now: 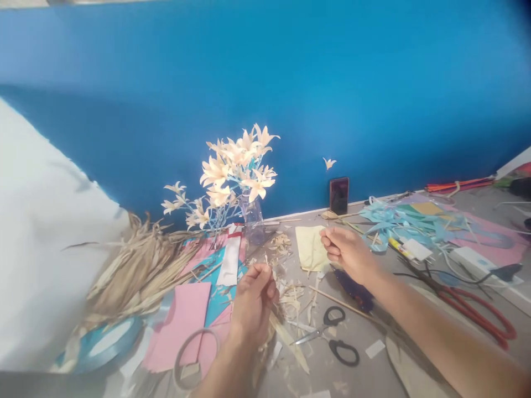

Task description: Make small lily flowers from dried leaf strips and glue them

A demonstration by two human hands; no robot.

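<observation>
Fingers [262, 270] of our left hand [251, 301] are closed in a pinch, and a small pale piece [266, 258] stands up from between thumb and forefinger, above the litter of the counter [298, 389]. Our right hand [344, 251] is raised to the right of it, well apart, its thumb and forefinger drawn together and its other fingers curled in; whether it grips anything thin we cannot tell. Just beside those right fingertips, in our view, we see a pale yellow sheet [309, 247]. Between our forearms we have scissors [317, 335] with black handles, lying with the blades pointing left, and a thin stick [338, 298] runs toward our right forearm. Pale shavings [291, 293] are scattered just right of our left hand. To its left we find pink sheets [193, 304], a roll of tape [179, 354], a blue ribbon roll [111, 344] and a heap of dried husks [128, 271]. Farther back, cream flowers [238, 157] rise from a clear vase [254, 224], and a phone [339, 196] leans upright near the blue wall [373, 83]. On our right lie tangled light-blue ribbons [385, 218], a white power strip [477, 265] and shears with red handles [481, 309].
</observation>
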